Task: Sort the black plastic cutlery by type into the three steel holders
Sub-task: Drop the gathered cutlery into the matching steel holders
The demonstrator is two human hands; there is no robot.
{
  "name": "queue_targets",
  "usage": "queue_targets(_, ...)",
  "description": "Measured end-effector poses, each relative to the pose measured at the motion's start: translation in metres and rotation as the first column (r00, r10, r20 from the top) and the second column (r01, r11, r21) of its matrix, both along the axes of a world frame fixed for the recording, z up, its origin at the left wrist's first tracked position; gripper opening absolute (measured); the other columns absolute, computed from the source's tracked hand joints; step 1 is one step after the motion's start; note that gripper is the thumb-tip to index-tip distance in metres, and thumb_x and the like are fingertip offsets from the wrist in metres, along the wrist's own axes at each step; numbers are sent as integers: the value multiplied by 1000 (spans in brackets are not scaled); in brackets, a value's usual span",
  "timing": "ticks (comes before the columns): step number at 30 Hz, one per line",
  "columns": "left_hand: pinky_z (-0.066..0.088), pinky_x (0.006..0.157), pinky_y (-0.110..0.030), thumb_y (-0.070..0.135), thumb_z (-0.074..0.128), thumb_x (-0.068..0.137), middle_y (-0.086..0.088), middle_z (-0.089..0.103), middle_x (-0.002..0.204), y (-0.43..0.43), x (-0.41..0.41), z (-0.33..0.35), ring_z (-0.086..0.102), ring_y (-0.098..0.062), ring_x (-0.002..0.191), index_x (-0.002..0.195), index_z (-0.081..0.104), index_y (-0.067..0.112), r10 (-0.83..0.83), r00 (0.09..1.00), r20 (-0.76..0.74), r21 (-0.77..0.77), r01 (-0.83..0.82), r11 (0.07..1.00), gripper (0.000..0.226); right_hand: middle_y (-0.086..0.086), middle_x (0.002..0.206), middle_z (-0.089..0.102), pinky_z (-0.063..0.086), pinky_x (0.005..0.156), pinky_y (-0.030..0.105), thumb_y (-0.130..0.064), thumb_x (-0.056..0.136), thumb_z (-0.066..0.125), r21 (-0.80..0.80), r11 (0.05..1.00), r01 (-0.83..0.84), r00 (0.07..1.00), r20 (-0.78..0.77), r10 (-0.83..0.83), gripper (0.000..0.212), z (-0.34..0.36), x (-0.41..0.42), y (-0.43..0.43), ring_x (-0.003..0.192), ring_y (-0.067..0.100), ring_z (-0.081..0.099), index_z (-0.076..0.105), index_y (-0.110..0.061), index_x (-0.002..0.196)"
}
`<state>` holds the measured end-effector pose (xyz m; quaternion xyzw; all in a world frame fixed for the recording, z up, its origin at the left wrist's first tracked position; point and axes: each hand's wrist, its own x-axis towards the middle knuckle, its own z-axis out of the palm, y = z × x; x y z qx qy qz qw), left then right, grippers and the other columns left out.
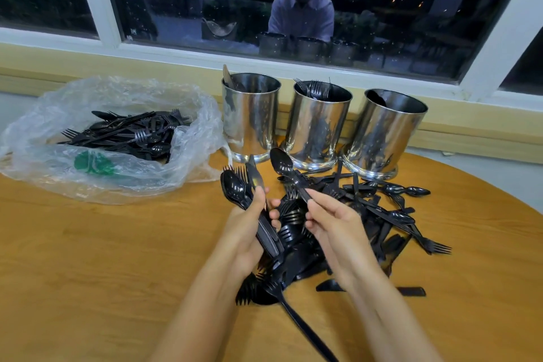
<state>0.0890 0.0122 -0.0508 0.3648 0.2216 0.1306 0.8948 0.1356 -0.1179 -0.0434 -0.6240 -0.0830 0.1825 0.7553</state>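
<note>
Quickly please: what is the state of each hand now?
Left hand: grips a bundle of black plastic cutlery.
Right hand: pinches one black plastic spoon by its handle.

Three steel holders (317,126), one clear plastic bag (44,132), two hands: left hand (246,232) gripping several pieces, right hand (332,226) pinching one spoon (281,162). The black cutlery (293,214) heaped loose is too tangled to count.

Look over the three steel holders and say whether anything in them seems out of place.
Yes. A pale brown, wooden-looking utensil leans out of the left holder. It looks odd because the other cutlery in view is black, like the forks in the middle holder.
</note>
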Motion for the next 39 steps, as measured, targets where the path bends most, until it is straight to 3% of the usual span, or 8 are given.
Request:
queue_targets(6,50,56,-25,45,45,97,-6,52,73,-12,-1,-3,51,-13,60,98,63,7,-40,998,-54,161,48,986,42,6,80,75,47,61,10,-3,88,66,-33,999,4,995,96,-1,9,1,-24,11,68,4,67,70,-5,97)
queue_targets(12,58,83,-38,55,55,81,-5,59,92,-12,0,-1,62,-20,87,109,64,16,13,997,-78,222,5,975,48,-2,80,74,54,76,22,-13,83,74,-206,978,1,966,252,52,6,-11,-25,15,76,8,66,75,-18,86)
queue_targets(17,47,58,-27,33,52,99,-2,53,76,-6,-2,-1,50,-16,69,110,65,13,21,999,-25,242,-14,970,26,-4,84,69,44,69,16,-19,84,73,-284,958,42,887,452,95,7,-3,-20,11,70,3,55,78,-23,84)
queue_targets(21,43,55,-22,19,47,103,-1,54,70,-6,-7,3,46,-12,60,110,63,6,-149,987,58,291,126,948,22,-7,89,66,48,75,23,-27,91,65,-243,963,115,915,403,-8,12,18,11,5,78,0,60,70,-23,100)
queue_targets(24,47,58,-25,20,49,102,-2,60,74,-11,-10,5,52,-13,62,111,64,6,-264,964,37,359,233,904,23,-5,97,66,43,69,18,-32,92,63,-346,938,-16,917,368,151,26,32,31,11,77,-2,58,65,-20,115)
queue_targets(28,55,67,-26,21,50,102,-9,70,83,-14,-12,7,62,-14,67,98,73,12,-303,953,-25,431,284,857,25,-14,58,55,40,54,12,-17,89,68,-382,924,-21,859,466,212,21,41,41,19,52,-2,50,60,-19,69)
queue_targets(32,59,71,-26,17,47,103,-10,76,91,-12,-12,8,69,-16,73,110,64,13,-270,963,-26,465,250,849,19,0,53,52,39,55,20,-26,91,66,-409,909,75,817,548,179,36,39,49,22,46,4,46,55,-1,66)
queue_targets(39,56,59,-22,16,43,104,-1,72,74,7,-9,9,63,-10,56,106,61,11,106,994,-11,373,-94,923,18,-8,80,63,44,67,10,-22,90,67,-586,789,183,730,619,290,9,21,65,-5,66,0,52,70,-19,98)
